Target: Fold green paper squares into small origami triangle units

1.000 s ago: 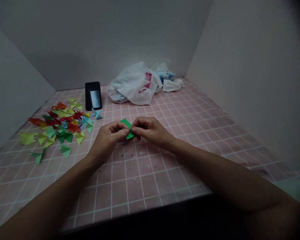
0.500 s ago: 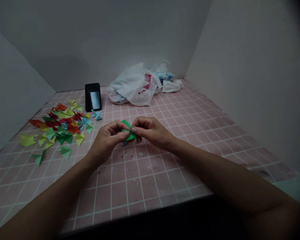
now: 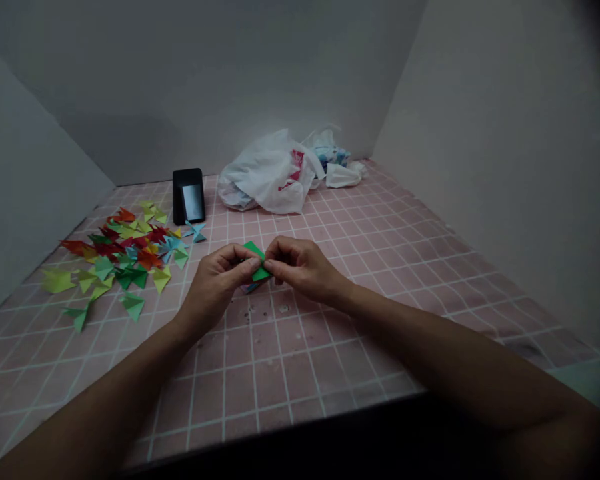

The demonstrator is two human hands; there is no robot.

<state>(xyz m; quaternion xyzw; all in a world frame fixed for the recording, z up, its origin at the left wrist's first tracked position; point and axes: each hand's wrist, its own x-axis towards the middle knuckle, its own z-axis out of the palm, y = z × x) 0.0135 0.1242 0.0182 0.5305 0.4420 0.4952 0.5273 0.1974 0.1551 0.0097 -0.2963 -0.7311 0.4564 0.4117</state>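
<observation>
Between my two hands is a small green piece of folded paper (image 3: 253, 248), pinched from both sides over the middle of the table. The thumb and forefinger of my left hand (image 3: 229, 268) close on its left part. My right hand (image 3: 300, 265) grips its right edge, the fingertips nearly touching those of the left. Part of the paper is hidden behind my fingers. Beneath it, something bluish and purple, perhaps more paper, peeks out too little to name. To the left lies a loose pile of folded paper pieces (image 3: 131, 277) in red, orange, yellow, green and blue.
A black phone-like device (image 3: 189, 183) stands propped behind the pile. Against the back wall lies a crumpled white plastic bag (image 3: 265, 173) with red print, beside a blue-and-white packet (image 3: 333, 156). Pink checked cloth covers the table (image 3: 405, 267); walls rise on three sides.
Both hands keep their pinch on the green paper, with only slight finger movement. The green paper's angle has shifted a little. The whole view has drifted slightly.
</observation>
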